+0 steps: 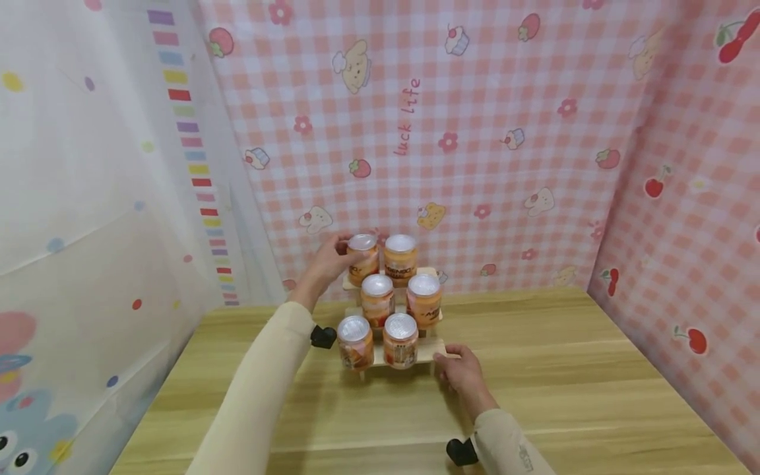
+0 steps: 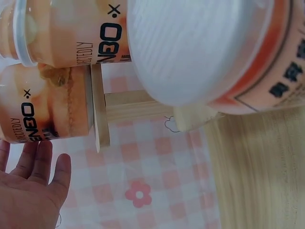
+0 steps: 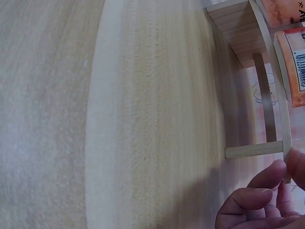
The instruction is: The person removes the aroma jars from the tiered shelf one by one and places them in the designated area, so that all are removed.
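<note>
While the left hand [image 1: 325, 264] rests its lightly bent fingertips against the left side of the top-left can [image 1: 365, 272], its thumb stands free of the can in the left wrist view, so the fingers touch rather than clamp. The right hand [image 1: 463, 371] pinches the right end of the lowest step of the wooden stand [image 1: 435, 351], fingers and thumb gripping the board's edge. To settle that can well, I would nudge it gently and low down, keeping its base flat on the narrow step and just apart from the top-right can [image 1: 401, 264], with the right pinch firm enough to stop the stand sliding or tipping. Below, two middle cans [image 1: 378, 303] and two bottom cans [image 1: 400, 342] sit in pairs on their steps. The stand is near the back edge of the desk [image 1: 534, 369], about midway between its side edges, before a checked cloth [image 1: 505, 86]. The front cans hide much of the stand's frame and rear legs; the right thumb is cut off by the right wrist view's border, and the small print on the labels is hard to read.
</note>
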The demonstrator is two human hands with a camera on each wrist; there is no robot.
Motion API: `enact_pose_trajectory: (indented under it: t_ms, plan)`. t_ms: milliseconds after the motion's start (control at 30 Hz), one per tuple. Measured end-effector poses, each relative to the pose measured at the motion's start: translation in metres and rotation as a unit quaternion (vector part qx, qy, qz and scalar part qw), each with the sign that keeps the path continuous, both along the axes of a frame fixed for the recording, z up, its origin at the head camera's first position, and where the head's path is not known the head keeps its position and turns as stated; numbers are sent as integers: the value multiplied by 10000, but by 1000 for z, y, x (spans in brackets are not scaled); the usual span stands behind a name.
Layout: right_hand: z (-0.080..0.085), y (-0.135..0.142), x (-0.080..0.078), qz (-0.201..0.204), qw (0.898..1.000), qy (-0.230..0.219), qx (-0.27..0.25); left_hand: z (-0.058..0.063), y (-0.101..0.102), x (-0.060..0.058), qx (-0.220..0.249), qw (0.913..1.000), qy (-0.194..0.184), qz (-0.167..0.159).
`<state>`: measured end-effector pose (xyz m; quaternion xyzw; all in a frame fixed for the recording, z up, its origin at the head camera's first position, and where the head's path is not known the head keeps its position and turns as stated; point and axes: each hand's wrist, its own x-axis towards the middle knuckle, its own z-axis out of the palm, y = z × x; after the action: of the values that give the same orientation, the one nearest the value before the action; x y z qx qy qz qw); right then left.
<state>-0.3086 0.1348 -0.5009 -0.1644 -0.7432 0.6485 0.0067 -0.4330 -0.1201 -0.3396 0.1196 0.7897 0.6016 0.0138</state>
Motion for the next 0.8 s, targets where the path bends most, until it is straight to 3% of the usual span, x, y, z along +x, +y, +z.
enact_pose_trajectory:
  t_ms: [333, 567, 667, 800]
  plan:
    - [-2, 0, 1, -9, 10000, 85, -38, -4, 5, -4, 109, 9999, 36, 84]
    - [-1, -2, 3, 7, 10000, 77, -22, -4, 3, -2, 52, 9987, 277, 431]
    - [-1, -1, 4, 2, 10000, 60, -55, 0, -1, -2, 109, 9960, 532, 703]
    - [0, 0, 3, 8, 9999, 41, -145, 15, -16, 0, 66, 9922, 805, 951]
